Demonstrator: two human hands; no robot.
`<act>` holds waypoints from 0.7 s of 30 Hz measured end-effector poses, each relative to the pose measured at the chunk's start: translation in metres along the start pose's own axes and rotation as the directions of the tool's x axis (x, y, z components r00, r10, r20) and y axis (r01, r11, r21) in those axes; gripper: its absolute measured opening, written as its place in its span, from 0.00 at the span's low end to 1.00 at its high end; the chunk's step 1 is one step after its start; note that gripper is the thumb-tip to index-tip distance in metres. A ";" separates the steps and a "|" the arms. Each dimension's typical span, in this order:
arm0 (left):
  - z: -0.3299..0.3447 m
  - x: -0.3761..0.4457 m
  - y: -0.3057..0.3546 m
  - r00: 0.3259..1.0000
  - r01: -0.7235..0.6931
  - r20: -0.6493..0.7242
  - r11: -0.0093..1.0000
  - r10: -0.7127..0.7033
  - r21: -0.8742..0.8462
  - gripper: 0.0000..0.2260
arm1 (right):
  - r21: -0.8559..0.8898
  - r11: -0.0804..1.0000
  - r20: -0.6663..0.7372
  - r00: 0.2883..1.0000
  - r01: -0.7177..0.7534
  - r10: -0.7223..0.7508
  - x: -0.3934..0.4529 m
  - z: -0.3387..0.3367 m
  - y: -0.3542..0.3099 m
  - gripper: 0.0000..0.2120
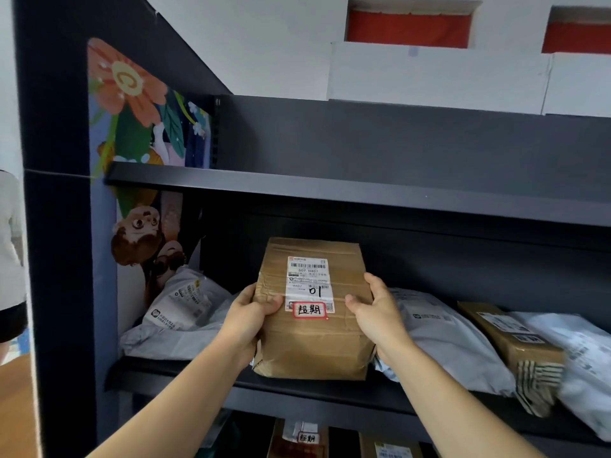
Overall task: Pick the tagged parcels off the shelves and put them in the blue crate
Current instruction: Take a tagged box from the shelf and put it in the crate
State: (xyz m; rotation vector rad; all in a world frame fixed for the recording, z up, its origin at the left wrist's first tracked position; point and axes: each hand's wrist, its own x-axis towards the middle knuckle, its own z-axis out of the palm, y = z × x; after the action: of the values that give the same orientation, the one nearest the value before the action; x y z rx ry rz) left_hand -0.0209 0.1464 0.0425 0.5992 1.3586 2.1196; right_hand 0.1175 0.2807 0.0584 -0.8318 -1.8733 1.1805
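Observation:
A brown cardboard parcel (314, 345) with a white shipping label and a red-framed tag (309, 310) sits at the front of the middle shelf (330, 390). My left hand (253, 317) grips its left side, thumb on the top face. My right hand (373, 312) grips its right side in the same way. On the shelf below, another brown parcel (297, 441) carries a similar red-framed tag. The blue crate is out of view.
Grey poly mailers lie left (178, 312) and right (446, 338) of the held parcel. A second cardboard box (515, 352) and a further grey bag (585, 368) lie at the right. The upper shelf board (330, 190) hangs close above. A patterned side panel (139, 120) bounds the left.

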 end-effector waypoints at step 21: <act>-0.011 -0.117 0.024 0.973 -0.230 -0.024 0.973 0.229 -0.018 0.19 | 0.289 0.934 -0.041 0.977 0.213 -0.210 -0.096 -0.020 -0.026 0.25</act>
State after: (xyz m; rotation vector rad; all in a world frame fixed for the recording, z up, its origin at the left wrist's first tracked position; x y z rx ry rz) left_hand 0.0556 0.0538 0.0519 0.7595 1.3314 2.3255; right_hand 0.1793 0.2011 0.0635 -0.4591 -1.6789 1.2726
